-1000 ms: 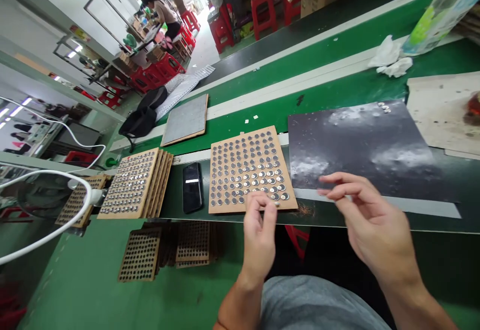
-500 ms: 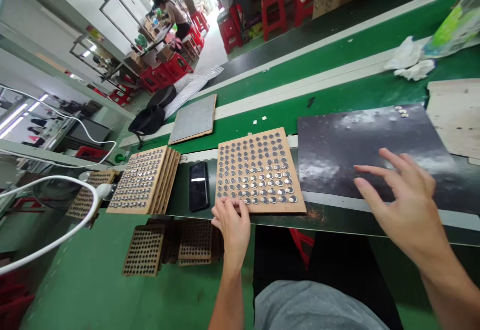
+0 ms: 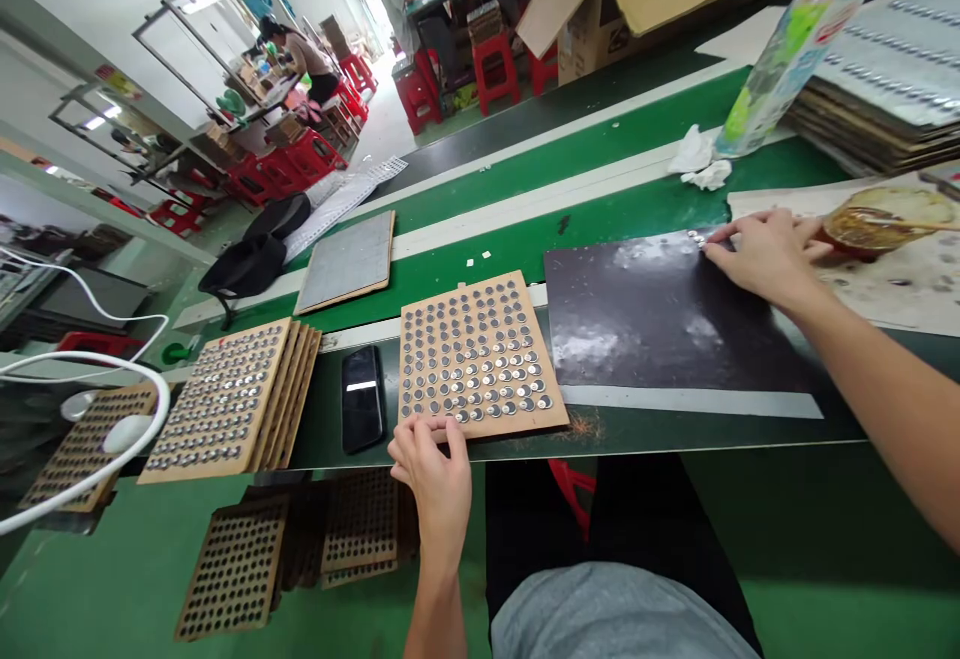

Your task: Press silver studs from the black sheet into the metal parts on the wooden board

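A wooden board [image 3: 487, 431] with rows of round dark discs lies in front of me, and small shiny metal pieces sit on many discs toward its lower right. My left hand [image 3: 433, 464] is at the board's front left corner, fingers bent and closed on its edge. Over to the right, a dark flat sheet [image 3: 637, 319] carries a few small metal pieces [image 3: 696, 237] near its far right edge. My right hand [image 3: 772, 254] reaches across the sheet to these, thumb and forefinger pinched at them; its fingertips partly hide what they grip.
A phone [image 3: 362, 399] and stacked disc-filled boards [image 3: 217, 399] are at left. A grey panel [image 3: 346, 261] lies behind. Beyond my right hand are a brown-stained container [image 3: 885, 219] with a stick, a bottle [image 3: 787, 59], crumpled tissue [image 3: 694, 151] and stacked sheets [image 3: 892, 69]. People sit at far benches.
My right hand has moved from open above the dark sheet to the metal pieces at its far edge, fingers closing. My left hand stays at the board's edge. The view has turned right.
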### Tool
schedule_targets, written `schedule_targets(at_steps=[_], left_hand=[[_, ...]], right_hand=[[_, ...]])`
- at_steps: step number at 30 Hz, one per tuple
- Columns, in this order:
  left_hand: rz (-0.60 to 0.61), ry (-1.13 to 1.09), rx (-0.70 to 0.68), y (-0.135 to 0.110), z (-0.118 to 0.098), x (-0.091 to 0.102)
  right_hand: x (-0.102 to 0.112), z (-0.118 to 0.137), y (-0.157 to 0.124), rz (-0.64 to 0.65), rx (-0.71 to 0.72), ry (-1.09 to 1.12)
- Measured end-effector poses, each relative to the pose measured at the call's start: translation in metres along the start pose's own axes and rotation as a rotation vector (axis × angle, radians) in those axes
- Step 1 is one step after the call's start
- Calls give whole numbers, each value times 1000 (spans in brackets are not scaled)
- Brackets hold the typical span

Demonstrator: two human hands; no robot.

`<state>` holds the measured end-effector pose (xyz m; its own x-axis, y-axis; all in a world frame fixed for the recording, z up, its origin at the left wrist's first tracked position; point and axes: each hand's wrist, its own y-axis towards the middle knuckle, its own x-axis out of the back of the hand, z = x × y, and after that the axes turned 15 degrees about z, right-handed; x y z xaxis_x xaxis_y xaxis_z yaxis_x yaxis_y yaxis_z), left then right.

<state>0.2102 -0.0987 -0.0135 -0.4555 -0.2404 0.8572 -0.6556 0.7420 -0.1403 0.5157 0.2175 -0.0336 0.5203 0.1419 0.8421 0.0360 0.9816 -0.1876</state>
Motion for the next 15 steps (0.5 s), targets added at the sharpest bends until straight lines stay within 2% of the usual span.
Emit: schedule_targets(at_steps=[5,11,15], left_hand=[[19,-96,-104,-2,-5,-7],[48,-214,-239,-10,-26,-17],[93,-373,-322,-13,-44,-19]], right_hand=[[-2,-3,-1,-29,66,29],[3,-6,-9,-50,189,73],[-3,4,-38,-101,365,175]])
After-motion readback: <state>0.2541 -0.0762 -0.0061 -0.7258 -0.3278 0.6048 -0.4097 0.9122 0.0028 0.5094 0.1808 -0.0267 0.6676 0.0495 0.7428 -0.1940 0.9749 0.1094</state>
